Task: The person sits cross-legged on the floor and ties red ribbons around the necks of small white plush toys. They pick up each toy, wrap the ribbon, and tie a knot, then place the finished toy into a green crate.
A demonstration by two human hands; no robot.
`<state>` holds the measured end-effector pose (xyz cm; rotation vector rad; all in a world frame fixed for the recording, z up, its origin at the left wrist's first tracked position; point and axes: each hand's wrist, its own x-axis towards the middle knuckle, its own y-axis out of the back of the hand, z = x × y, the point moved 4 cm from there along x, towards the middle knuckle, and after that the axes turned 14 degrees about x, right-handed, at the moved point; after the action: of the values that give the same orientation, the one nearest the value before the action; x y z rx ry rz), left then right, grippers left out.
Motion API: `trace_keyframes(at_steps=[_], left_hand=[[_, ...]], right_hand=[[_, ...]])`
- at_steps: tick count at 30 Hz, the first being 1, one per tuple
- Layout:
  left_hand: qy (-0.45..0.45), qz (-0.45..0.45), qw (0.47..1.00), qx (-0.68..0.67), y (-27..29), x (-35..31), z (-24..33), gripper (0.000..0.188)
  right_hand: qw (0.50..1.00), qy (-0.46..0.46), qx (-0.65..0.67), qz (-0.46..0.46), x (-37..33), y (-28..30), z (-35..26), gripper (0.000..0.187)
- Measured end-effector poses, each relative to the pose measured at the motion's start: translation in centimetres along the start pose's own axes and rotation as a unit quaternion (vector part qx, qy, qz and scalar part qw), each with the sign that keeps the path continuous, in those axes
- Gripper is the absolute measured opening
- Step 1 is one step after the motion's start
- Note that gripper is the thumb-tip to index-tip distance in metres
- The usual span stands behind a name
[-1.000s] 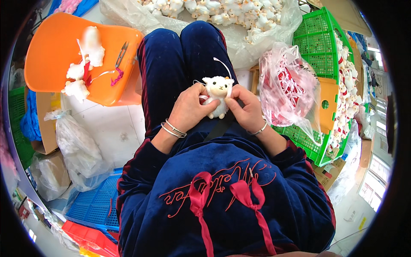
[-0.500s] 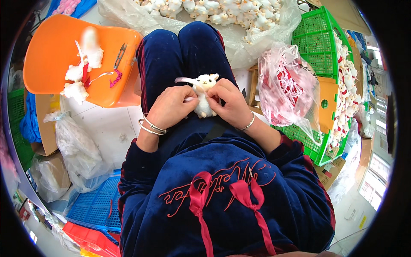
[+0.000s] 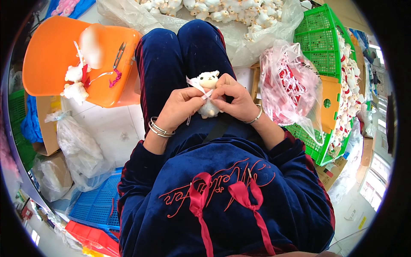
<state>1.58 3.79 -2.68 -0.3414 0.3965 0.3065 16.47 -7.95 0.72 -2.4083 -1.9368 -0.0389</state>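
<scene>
A small white plush lamb (image 3: 208,78) with a grey-white belly sits upright on my lap, facing up toward me. Around its neck runs a narrow pale ribbon (image 3: 207,94), crossed at the front. My left hand (image 3: 180,106) pinches the ribbon at the toy's left side, with one loose end sticking up and another hanging below the fingers. From the other side, my right hand (image 3: 238,99) is closed at the neck, fingertips pressed on the ribbon by the crossing. Some of the toy's body is hidden behind both hands.
On the left, an orange chair (image 3: 45,58) bears white plush toys (image 3: 75,92), thread snips (image 3: 119,55) and a magenta scrap (image 3: 115,78). To the right are a clear bag of red and pink ribbons (image 3: 291,81) and a green crate (image 3: 317,36). Plush toys (image 3: 222,13) fill plastic sheeting ahead.
My hands have come closer together at the toy's neck. The ribbon, earlier stretched out to the left, now crosses at the front. The toy's head tilts a little more.
</scene>
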Motion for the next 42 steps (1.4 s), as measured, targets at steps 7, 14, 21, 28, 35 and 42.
trace_keyframes(at_steps=[7,14,21,28,35,42], left_hand=[[-0.092,0.093,0.977,0.168,-1.3,-0.1,0.2,0.021],[-0.177,0.199,0.939,0.220,-2.2,0.0,0.8,0.010],[-0.150,0.204,0.953,0.167,-2.3,0.3,0.6,0.011],[-0.124,0.194,0.959,0.167,-2.0,0.4,0.3,0.012],[-0.121,0.175,0.968,0.133,-2.1,0.3,0.5,0.013],[-0.263,0.243,0.882,0.305,-2.2,-0.3,1.5,0.011]], right_hand=[[1.000,-0.002,-0.010,0.011,0.1,-1.0,-0.5,0.005],[0.991,-0.077,0.089,0.059,0.2,0.8,0.0,0.019],[0.983,0.079,-0.162,0.033,0.9,-0.2,-1.7,0.015],[0.982,-0.105,0.099,0.120,0.3,0.9,1.2,0.006],[0.997,-0.020,-0.069,-0.004,1.4,1.1,-1.1,0.013],[0.972,-0.134,0.147,0.128,0.9,1.3,0.6,0.012]])
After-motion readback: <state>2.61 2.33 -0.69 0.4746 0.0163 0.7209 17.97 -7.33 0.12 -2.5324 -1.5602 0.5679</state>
